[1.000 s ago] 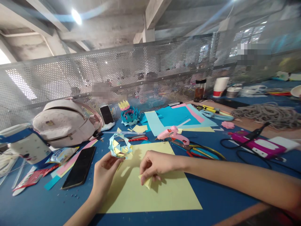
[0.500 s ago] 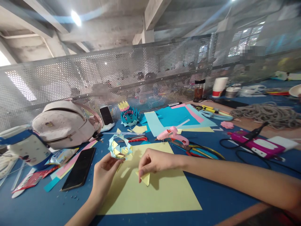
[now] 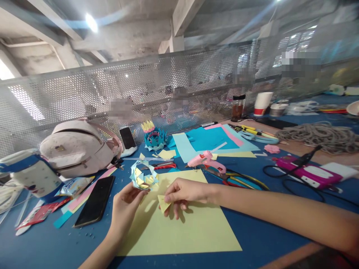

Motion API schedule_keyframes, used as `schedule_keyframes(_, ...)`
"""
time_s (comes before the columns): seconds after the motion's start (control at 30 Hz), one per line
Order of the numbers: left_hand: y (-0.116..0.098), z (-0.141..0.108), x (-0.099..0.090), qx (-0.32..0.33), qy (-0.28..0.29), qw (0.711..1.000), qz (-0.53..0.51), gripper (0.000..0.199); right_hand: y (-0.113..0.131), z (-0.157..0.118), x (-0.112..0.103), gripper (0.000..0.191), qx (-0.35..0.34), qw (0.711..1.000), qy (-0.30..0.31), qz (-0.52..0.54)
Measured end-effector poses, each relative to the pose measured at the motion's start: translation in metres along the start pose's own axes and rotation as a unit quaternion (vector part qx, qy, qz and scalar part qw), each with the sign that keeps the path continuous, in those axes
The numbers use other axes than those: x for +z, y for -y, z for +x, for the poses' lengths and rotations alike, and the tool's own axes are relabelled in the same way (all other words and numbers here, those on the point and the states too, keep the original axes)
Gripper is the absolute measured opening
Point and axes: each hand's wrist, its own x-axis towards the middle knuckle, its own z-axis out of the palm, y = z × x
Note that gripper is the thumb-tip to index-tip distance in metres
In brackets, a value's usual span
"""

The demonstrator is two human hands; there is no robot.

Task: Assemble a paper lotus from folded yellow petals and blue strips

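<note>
My left hand (image 3: 127, 200) grips the lower edge of a ring of folded paper points (image 3: 142, 178), light blue outside with yellow pieces inside. It is held up over the near-left part of a yellow paper sheet (image 3: 193, 231). Just to the right, my right hand (image 3: 179, 196) pinches a small folded yellow paper triangle (image 3: 163, 203) between thumb and fingers, apart from the ring. Behind my right hand lies a pink glue gun (image 3: 206, 161). A red-handled utility knife (image 3: 165, 165) rests behind the ring.
Scissors (image 3: 235, 178) lie beside the glue gun. Blue paper sheets (image 3: 210, 138) and a teal paper crown (image 3: 155, 139) are farther back. At left are a black phone (image 3: 95, 201), a mug (image 3: 35, 177) and a backpack (image 3: 75, 147). A magenta power strip (image 3: 308, 172) sits right.
My right hand has turned, so the yellow triangle now points out to the left, nearer the ring, instead of downward. My left hand and the ring have barely moved.
</note>
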Motion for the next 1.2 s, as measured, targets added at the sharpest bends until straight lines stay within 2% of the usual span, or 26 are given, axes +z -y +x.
schedule_keyframes(0.2, -0.0027, 0.0004, 0.0019, 0.004, 0.003, 1.0, 0.0, 0.023, -0.0046, 0.0016, -0.0023, 0.045, -0.006, 1.0, -0.012, 0.0)
schedule_keyframes(0.3, -0.0035, 0.0, 0.0016, 0.0, 0.006, 1.0, 0.0, 0.023, -0.0042, 0.0022, -0.0012, 0.051, -0.039, 0.999, -0.017, 0.007)
schedule_keyframes(0.4, -0.0036, -0.0008, 0.0008, -0.001, 0.006, 1.0, 0.002, 0.023, -0.004, 0.0027, -0.0013, 0.045, -0.065, 0.998, -0.014, 0.008)
schedule_keyframes(0.53, -0.0038, -0.001, 0.0005, -0.002, 0.01, 1.0, 0.005, 0.021, -0.0059, 0.0036, -0.0027, 0.036, -0.06, 0.998, -0.019, -0.008)
schedule_keyframes(0.87, 0.0012, 0.0012, 0.0, 0.003, 0.013, 1.0, -0.007, 0.02, 0.0007, 0.0, 0.0029, 0.038, -0.061, 0.998, -0.023, 0.017)
schedule_keyframes(1.2, -0.001, -0.0006, 0.0006, 0.006, 0.008, 1.0, 0.005, 0.024, 0.0027, -0.0019, 0.0002, 0.035, -0.089, 0.99, -0.039, -0.099)
